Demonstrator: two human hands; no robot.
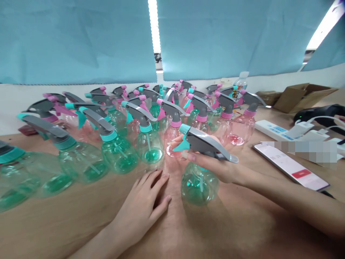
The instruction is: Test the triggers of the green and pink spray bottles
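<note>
My right hand [206, 160] is wrapped round the neck of a green spray bottle [198, 185], just below its grey head with a teal nozzle and trigger. This bottle is upright, low over the table or standing on it; I cannot tell which. My left hand [148, 194] lies on the wooden table [172, 233] with fingers stretched out, holding nothing. Just beyond it stands another green spray bottle [150, 145] with a teal collar. A pink spray bottle [174, 135] is behind my right fingers, partly hidden by them.
Several green and pink spray bottles crowd the table from left to back. A phone [292, 166], a white power strip [277, 130] with plugs and an open cardboard box [302, 96] lie to the right. A clear drink bottle [243, 80] stands behind. Blue sheeting [81, 39] covers the wall.
</note>
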